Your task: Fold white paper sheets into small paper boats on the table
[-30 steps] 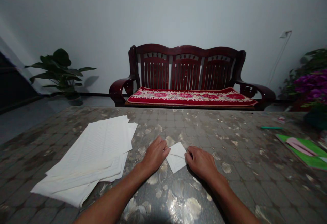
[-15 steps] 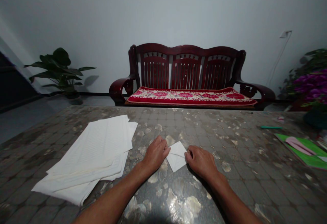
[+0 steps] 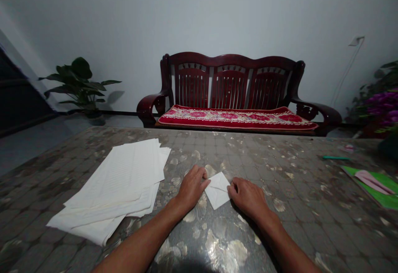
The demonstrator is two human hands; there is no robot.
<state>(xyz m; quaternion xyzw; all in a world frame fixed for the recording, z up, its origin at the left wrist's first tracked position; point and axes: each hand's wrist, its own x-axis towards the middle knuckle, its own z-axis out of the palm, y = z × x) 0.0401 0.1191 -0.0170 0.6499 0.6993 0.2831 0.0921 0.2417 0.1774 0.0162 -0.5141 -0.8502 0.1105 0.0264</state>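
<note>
Mottled grey table top (image 3: 342, 231), loose stack of white paper (image 3: 115, 186), small folded white paper (image 3: 217, 190), green pen (image 3: 336, 157), green card (image 3: 377, 194)

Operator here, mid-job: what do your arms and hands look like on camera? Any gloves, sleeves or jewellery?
The left hand and right hand are bare, without gloves. The left forearm and right forearm show no sleeves, and no watch, bracelet or ring is visible.

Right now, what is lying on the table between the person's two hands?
A small folded piece of white paper lies there, between the left hand and the right hand, as the head view shows.
</note>
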